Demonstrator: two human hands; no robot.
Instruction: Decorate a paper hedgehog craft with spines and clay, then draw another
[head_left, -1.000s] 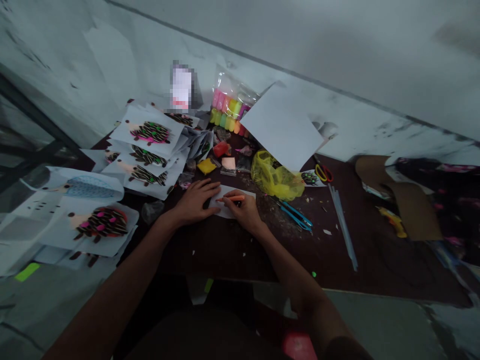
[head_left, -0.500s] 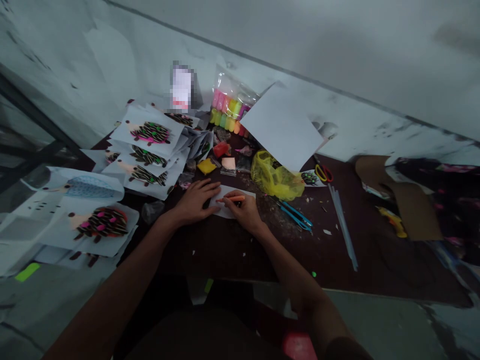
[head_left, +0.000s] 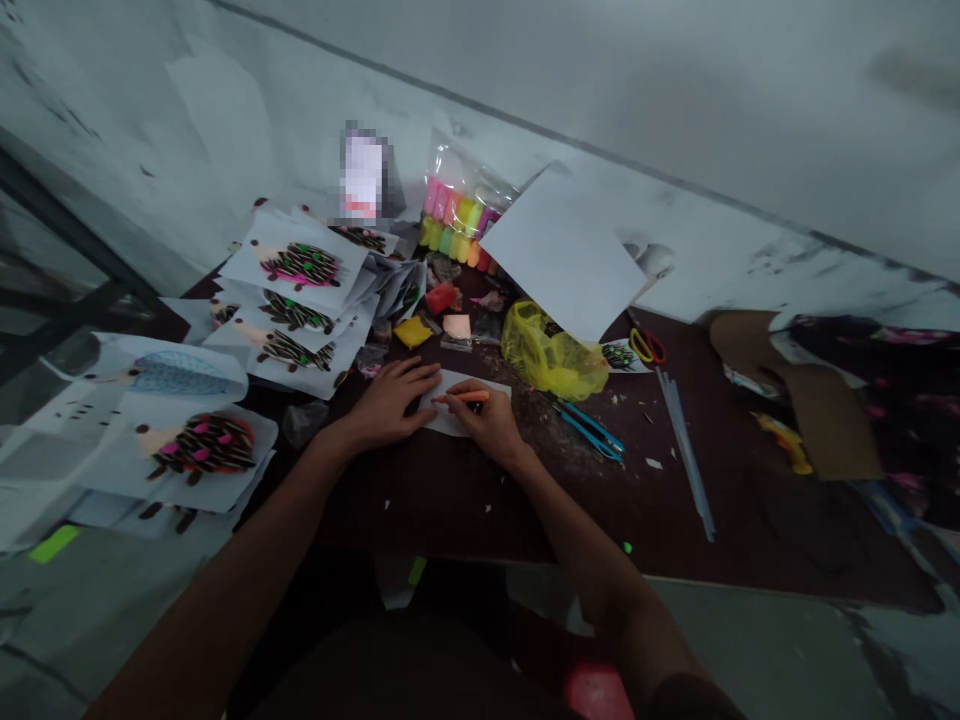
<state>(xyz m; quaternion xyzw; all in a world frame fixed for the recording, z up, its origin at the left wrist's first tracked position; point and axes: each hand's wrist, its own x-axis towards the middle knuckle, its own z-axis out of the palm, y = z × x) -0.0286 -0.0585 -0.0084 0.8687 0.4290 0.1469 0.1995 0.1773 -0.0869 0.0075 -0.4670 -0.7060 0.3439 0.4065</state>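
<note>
A small white sheet of paper (head_left: 450,425) lies on the dark table (head_left: 450,500) between my hands. My left hand (head_left: 394,402) rests flat with its fingers spread, the fingertips and thumb at the sheet's left side. An orange pen (head_left: 472,397) is pinched in my right hand (head_left: 491,420), its tip pointing left over the paper. Behind the sheet sit a yellow clay block (head_left: 413,332), a peach block (head_left: 456,326) and a red lump (head_left: 442,297). What is on the sheet is too small to make out.
Stacked hedgehog pictures (head_left: 300,265) cover the left side. Right of my hands are a yellow plastic bag (head_left: 551,360), a blue cutter (head_left: 592,430), scissors (head_left: 646,345) and clear sticks (head_left: 686,450). A large white sheet (head_left: 566,255) leans at the wall beside clay packs (head_left: 457,220).
</note>
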